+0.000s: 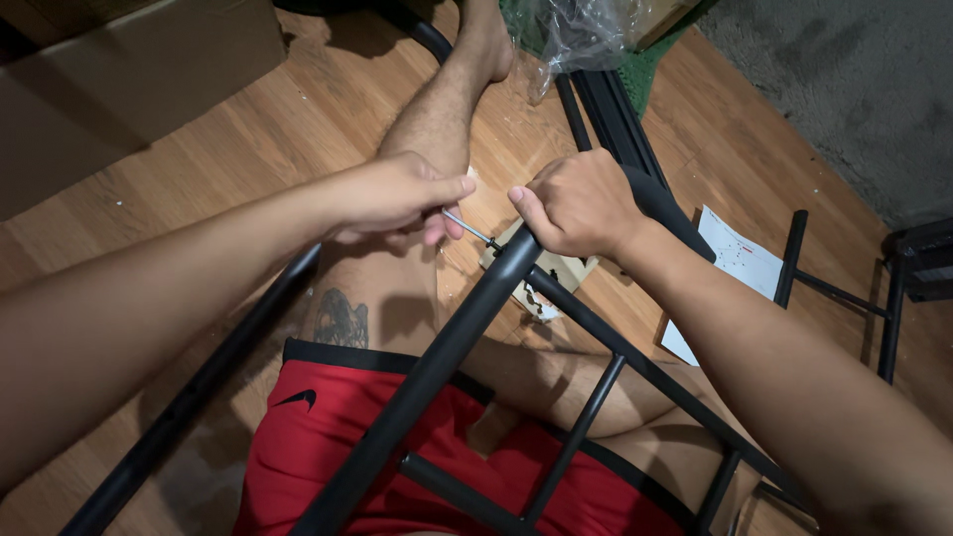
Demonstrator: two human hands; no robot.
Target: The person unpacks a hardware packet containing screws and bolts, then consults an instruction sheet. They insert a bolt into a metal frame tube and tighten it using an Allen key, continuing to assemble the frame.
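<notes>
your left hand [397, 194]: closed in a fist around the handle end of a thin silver hex key [473, 231], whose shaft pokes out toward 3 o'clock and meets the top end of the black metal frame [437, 357]. your right hand [576, 203]: curled shut over that same top end of the frame, thumb pointing toward 9 o'clock, just beside the key's tip; the two hands sit near each other with a small gap between them. black metal frame: a thick tube running from 7 o'clock up to the hands at centre, with thinner crossbars branching toward 4 and 5 o'clock; it lies tilted across your lap, over your red shorts [328, 447]. under the hands, on the wooden floor [248, 149], a small pale card of hardware [556, 273] lies partly hidden by the frame. at 3 o'clock: a white instruction sheet [740, 256] flat on the floor, with more black frame parts [844, 293] beyond it. at 12 o'clock: your bare foot [486, 40], a crumpled clear plastic bag [581, 35] and a flat black rail [611, 124] leading toward it. at 10 o'clock: a brown cardboard box [129, 79]. at 2 o'clock: a grey rug [834, 79].
</notes>
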